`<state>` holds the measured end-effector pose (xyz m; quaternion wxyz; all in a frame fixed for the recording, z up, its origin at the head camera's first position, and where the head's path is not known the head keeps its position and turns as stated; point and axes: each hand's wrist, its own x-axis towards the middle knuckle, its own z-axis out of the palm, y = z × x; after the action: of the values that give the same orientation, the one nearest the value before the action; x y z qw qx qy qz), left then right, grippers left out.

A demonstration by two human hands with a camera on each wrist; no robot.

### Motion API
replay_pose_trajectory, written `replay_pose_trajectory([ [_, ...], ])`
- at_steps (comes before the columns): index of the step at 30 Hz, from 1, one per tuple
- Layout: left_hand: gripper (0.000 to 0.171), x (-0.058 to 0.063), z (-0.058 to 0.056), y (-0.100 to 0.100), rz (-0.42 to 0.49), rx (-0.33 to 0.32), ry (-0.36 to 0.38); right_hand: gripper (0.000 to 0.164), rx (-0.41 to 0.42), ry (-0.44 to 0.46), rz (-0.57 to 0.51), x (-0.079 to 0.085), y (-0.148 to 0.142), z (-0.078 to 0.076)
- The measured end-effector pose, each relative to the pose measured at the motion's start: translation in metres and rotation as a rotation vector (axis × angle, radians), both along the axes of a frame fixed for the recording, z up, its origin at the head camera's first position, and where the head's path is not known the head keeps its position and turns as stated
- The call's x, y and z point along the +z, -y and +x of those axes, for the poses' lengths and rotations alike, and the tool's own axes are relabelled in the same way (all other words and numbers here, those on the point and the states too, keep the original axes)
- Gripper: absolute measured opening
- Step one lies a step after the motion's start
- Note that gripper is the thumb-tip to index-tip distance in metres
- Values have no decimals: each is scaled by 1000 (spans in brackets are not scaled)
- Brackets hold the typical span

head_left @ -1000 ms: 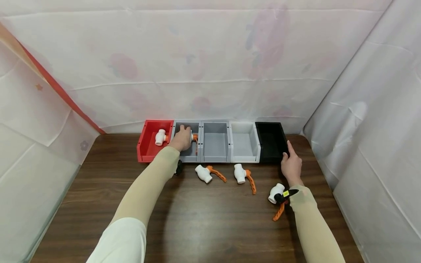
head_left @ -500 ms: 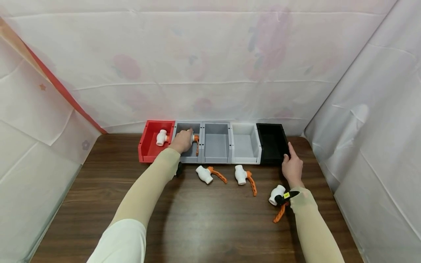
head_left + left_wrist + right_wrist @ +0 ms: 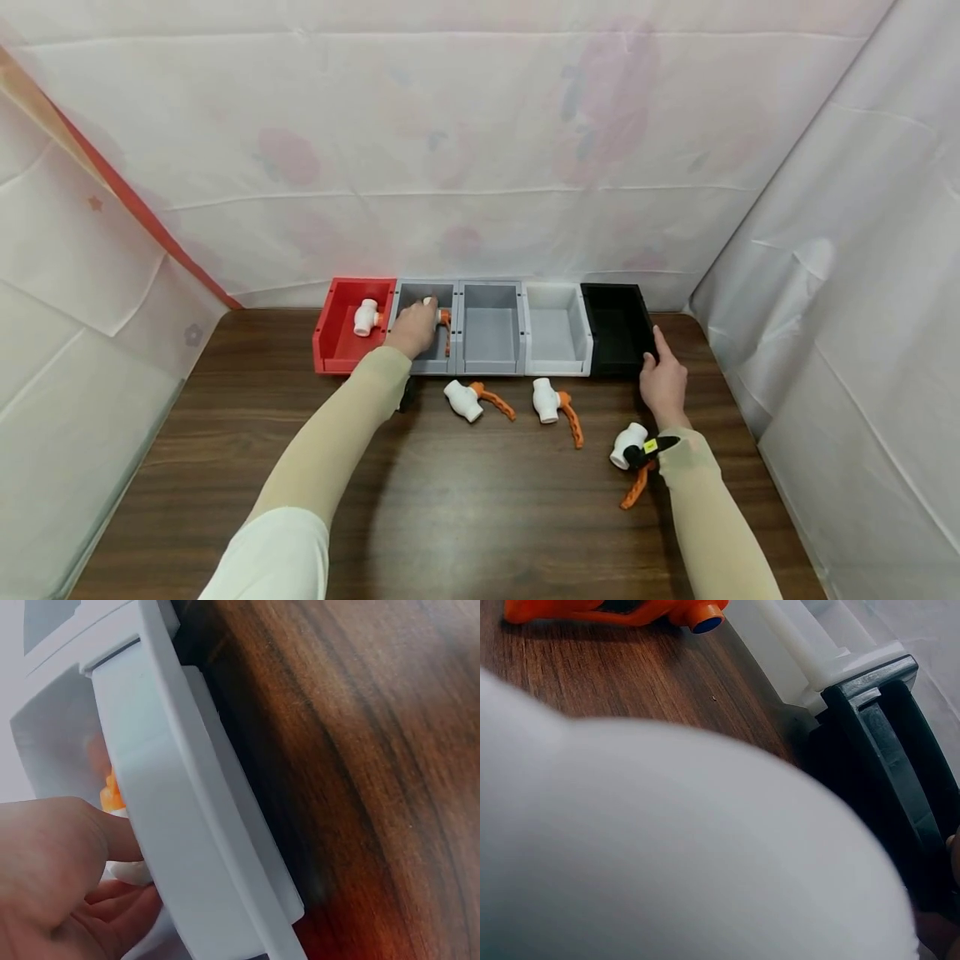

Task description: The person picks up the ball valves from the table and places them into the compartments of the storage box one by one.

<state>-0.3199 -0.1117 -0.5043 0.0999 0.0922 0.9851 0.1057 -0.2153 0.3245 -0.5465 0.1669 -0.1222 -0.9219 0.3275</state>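
Observation:
My left hand (image 3: 414,328) reaches into the left grey bin (image 3: 433,367) and pinches a ball valve with an orange lever handle (image 3: 447,335). In the left wrist view, the thumb and fingers close around its white body (image 3: 129,872) behind the bin's front wall (image 3: 172,802); much of the valve is hidden. At the right end of the row, my right hand (image 3: 663,385) rests against the side of the black bin (image 3: 617,367), index finger extended along it. Another ball valve (image 3: 628,443) lies beside the right wrist, partly covered by the wrist camera.
Two more ball valves (image 3: 463,401) (image 3: 546,401) lie on the wooden table before the bins. The red bin (image 3: 330,358) holds one valve (image 3: 366,317). Another grey bin (image 3: 491,367) and a white bin (image 3: 558,365) complete the row against a white cloth backdrop (image 3: 480,225).
My left hand's raised fingers have come down slightly around the valve in the left grey bin. The right hand stays at the black bin.

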Motion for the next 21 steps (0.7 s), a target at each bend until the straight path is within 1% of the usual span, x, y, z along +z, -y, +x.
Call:
replay_pose_trajectory([
  [3,58,2,4,0,-10,3,8,54,-2,-1,-3,0,1,-1],
  [6,61,4,8,-1,-35,-25,0,55,-6,-14,-2,1,1,-1],
  [10,64,11,14,-1,-50,-69,-56,55,-4,-23,1,2,0,-2],
  [15,62,22,23,0,-10,-114,-124,54,-3,-23,-2,0,-1,-2],
  [19,61,31,32,0,16,-116,-149,54,-3,-31,-1,-1,-2,-1],
  [21,58,35,39,2,31,-120,-167,54,-2,-32,2,-1,-2,0],
])
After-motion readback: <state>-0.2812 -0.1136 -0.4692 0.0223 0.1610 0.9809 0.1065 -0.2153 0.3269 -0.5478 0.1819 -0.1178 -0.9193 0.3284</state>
